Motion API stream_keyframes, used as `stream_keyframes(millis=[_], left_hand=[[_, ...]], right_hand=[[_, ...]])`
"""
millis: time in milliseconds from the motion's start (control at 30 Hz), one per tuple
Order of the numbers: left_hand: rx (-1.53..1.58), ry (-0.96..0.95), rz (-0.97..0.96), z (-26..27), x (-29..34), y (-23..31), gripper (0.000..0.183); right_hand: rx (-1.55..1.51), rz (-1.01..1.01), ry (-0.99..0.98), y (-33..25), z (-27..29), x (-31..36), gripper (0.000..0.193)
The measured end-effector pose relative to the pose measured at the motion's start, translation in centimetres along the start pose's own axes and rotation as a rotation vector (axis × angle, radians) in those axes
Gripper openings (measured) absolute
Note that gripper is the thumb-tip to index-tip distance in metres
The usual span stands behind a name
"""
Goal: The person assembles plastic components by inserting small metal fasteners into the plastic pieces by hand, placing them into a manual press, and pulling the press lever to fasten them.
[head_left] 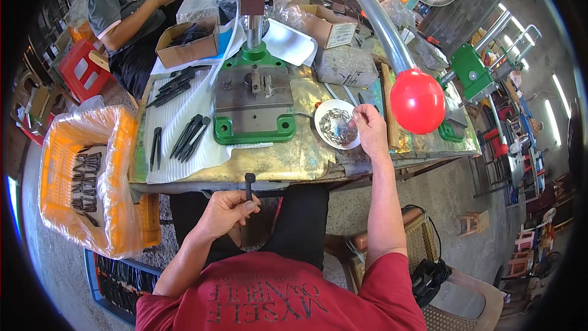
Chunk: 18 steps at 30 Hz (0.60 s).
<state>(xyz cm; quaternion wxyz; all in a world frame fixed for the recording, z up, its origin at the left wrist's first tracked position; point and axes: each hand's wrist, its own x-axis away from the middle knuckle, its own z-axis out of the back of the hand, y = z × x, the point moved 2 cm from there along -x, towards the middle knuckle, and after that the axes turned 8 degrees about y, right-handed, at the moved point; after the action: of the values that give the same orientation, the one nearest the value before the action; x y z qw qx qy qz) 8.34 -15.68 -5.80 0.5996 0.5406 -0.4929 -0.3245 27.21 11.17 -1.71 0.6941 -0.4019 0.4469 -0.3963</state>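
Observation:
My left hand (228,213) grips a slim black plastic part (249,186) upright between thumb and fingers, its rounded end on top, just off the table's front edge. Above the right side of a white bowl (321,130), my right hand (371,127) is closed in a pinch. Whatever is between those fingertips is too small to make out. Small dark metal pieces (337,125) fill the bowl's middle. A green hand press (254,107) stands on the table between the hands, with a small metal fixture (263,83) on its base.
Black parts (190,138) lie on white foam sheet (205,158) at left. An orange crate (58,175) lined with clear plastic holds more. The lever's red ball (418,102) hangs near my right hand. A wrapped block (347,66) sits behind the bowl. Another person (125,9) works at far left.

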Motion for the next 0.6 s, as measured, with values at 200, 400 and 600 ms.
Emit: stream_keyframes(millis=[200,400,600], left_hand=[[0.004,0.009,0.009,-0.1,-0.1,-0.2,0.013],[0.007,0.007,0.018,0.1,0.0,-0.4,0.015],[-0.001,-0.004,0.021,0.2,0.0,-0.7,0.019]], right_hand=[[0.41,0.276,0.018,-0.2,-0.6,0.0,0.006],[0.425,0.328,-0.06,-0.4,-2.2,0.0,0.008],[0.506,0.476,-0.081,-0.7,-3.3,-0.2,0.007]])
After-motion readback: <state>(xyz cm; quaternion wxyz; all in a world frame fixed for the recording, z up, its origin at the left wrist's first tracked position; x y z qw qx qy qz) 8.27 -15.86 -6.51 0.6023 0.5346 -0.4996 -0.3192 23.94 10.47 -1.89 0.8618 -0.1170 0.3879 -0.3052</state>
